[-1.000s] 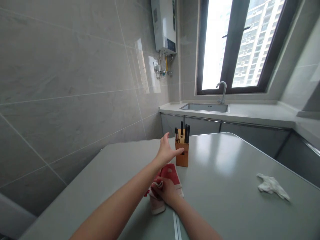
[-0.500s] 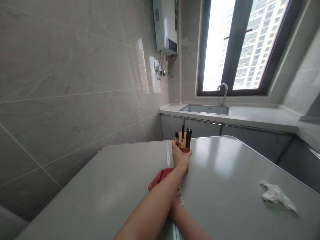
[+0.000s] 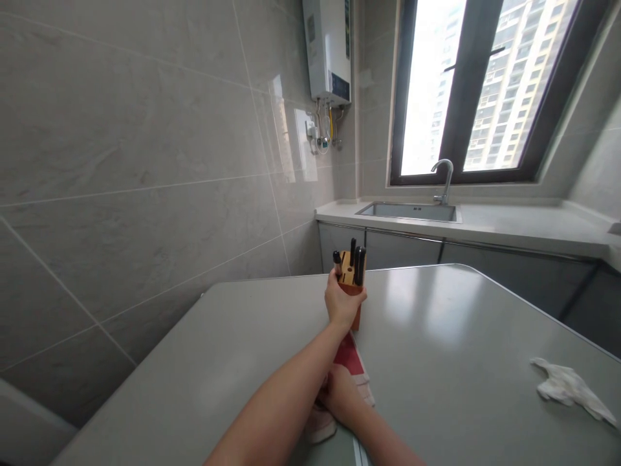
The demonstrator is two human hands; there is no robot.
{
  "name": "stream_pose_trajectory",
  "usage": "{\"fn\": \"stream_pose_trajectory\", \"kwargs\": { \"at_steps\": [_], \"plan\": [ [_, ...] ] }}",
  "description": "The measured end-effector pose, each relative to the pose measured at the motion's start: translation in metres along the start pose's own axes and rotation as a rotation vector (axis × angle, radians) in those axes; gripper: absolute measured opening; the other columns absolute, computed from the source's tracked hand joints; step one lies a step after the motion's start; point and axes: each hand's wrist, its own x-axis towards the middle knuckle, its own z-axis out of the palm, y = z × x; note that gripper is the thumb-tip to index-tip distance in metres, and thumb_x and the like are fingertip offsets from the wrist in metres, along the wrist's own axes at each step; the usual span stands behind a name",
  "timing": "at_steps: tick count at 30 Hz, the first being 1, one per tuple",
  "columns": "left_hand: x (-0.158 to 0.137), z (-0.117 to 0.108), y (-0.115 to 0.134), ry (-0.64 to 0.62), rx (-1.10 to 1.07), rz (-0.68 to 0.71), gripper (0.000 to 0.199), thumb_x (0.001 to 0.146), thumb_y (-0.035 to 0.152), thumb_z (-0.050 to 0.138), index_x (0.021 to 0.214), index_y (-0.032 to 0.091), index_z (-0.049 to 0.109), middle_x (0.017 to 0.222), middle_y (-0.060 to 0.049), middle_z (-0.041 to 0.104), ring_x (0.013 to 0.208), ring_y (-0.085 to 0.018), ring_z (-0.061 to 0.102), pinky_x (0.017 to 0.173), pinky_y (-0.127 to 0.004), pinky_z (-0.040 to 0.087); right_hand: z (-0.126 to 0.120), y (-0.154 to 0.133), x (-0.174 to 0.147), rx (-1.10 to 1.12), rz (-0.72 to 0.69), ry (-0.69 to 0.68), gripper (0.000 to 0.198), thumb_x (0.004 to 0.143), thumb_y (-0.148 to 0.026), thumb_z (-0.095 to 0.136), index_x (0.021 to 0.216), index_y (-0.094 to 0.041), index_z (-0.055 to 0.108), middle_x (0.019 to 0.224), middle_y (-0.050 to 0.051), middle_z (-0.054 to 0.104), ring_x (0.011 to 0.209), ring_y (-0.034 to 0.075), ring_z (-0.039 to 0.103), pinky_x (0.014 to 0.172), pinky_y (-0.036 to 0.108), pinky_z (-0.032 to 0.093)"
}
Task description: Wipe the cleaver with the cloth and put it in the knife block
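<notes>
The left hand (image 3: 343, 303) is wrapped around a small wooden knife block (image 3: 351, 285), fingers closed on its near face so that only the top and a strip of its right side show. The block is a squared, honey-coloured piece with slots in its top, and it tips slightly toward ten o'clock. Three dark handles (image 3: 358, 264) stick up from the slots, smooth and rounded, the leftmost with a pale band near its tip. The right hand (image 3: 342, 396) lies lower, at six o'clock from the block, pressed flat on a red and white cloth (image 3: 350, 357); the left forearm crosses over it, so I cannot tell how its fingers are set. The cloth is soft and rumpled, red toward the block and pale at its near edge, and its far end reaches to the foot of the block.

All this sits on a smooth grey-green worktop (image 3: 436, 349) with a soft sheen and a rounded far corner. Out at four o'clock from the block, well apart, lies a crumpled white tissue (image 3: 570, 388). Beyond the worktop, at one o'clock, a steel sink (image 3: 410, 210) with a curved tap (image 3: 442, 178) is set in a pale counter under a dark-framed window (image 3: 480, 90). Glossy grey tiles (image 3: 136, 162) cover the wall at nine o'clock, and a white water heater (image 3: 330, 52) hangs at twelve.
</notes>
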Motion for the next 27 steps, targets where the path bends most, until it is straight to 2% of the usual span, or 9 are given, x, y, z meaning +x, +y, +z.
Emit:
{"fn": "stream_pose_trajectory", "kwargs": {
  "at_steps": [4, 8, 13, 17, 22, 27],
  "plan": [
    [0.020, -0.043, -0.007, 0.040, 0.026, 0.053, 0.066, 0.056, 0.029, 0.081, 0.113, 0.020, 0.049, 0.105, -0.007, 0.065, 0.097, -0.023, 0.063, 0.086, -0.033, 0.048, -0.005, -0.007, -0.003, 0.013, -0.077, 0.016, 0.020, 0.081, -0.028, 0.056, 0.097, -0.022, 0.066, 0.100, 0.006, 0.070, 0.090, 0.022, 0.063, 0.077, 0.029, 0.044],
    [0.036, -0.098, -0.025, 0.118, 0.127, 0.052, 0.062, 0.055, 0.032, 0.081, 0.108, 0.019, 0.051, 0.102, -0.006, 0.066, 0.092, -0.023, 0.064, 0.082, -0.033, 0.050, -0.003, -0.007, -0.002, -0.048, -0.046, 0.010, 0.025, 0.085, -0.041, 0.052, 0.096, -0.023, 0.065, 0.097, 0.006, 0.069, 0.087, 0.022, 0.062, 0.076, 0.030, 0.042],
    [0.041, -0.167, -0.057, 0.173, 0.308, 0.004, 0.059, 0.056, 0.034, 0.080, 0.105, 0.021, 0.052, 0.099, -0.005, 0.067, 0.091, -0.023, 0.065, 0.080, -0.032, 0.051, 0.001, -0.006, -0.001, -0.085, -0.049, 0.011, 0.025, 0.086, -0.042, 0.051, 0.091, -0.021, 0.064, 0.092, 0.005, 0.068, 0.084, 0.022, 0.061, 0.074, 0.029, 0.040],
    [0.039, -0.208, -0.081, 0.212, 0.412, -0.046, 0.061, 0.056, 0.038, 0.079, 0.108, 0.021, 0.052, 0.103, -0.006, 0.067, 0.095, -0.025, 0.064, 0.083, -0.035, 0.051, -0.001, -0.010, -0.002, -0.104, -0.074, -0.008, 0.021, 0.084, -0.040, 0.053, 0.091, -0.022, 0.061, 0.089, 0.004, 0.066, 0.081, 0.020, 0.060, 0.071, 0.027, 0.039],
    [0.035, -0.237, -0.101, 0.261, 0.466, -0.090, 0.062, 0.057, 0.040, 0.078, 0.109, 0.021, 0.051, 0.103, -0.007, 0.066, 0.097, -0.027, 0.063, 0.084, -0.037, 0.050, -0.002, -0.015, -0.003, -0.107, -0.090, -0.041, 0.016, 0.079, -0.035, 0.060, 0.087, -0.021, 0.059, 0.087, 0.002, 0.064, 0.079, 0.018, 0.058, 0.068, 0.024, 0.036],
    [0.037, -0.239, -0.108, 0.264, 0.465, -0.087, 0.062, 0.057, 0.043, 0.077, 0.108, 0.021, 0.050, 0.099, -0.007, 0.067, 0.094, -0.026, 0.064, 0.082, -0.035, 0.051, 0.000, -0.016, -0.003, -0.121, -0.076, -0.050, 0.013, 0.079, -0.033, 0.058, 0.085, -0.021, 0.058, 0.086, 0.002, 0.063, 0.078, 0.017, 0.057, 0.067, 0.024, 0.035]
  ]
}}
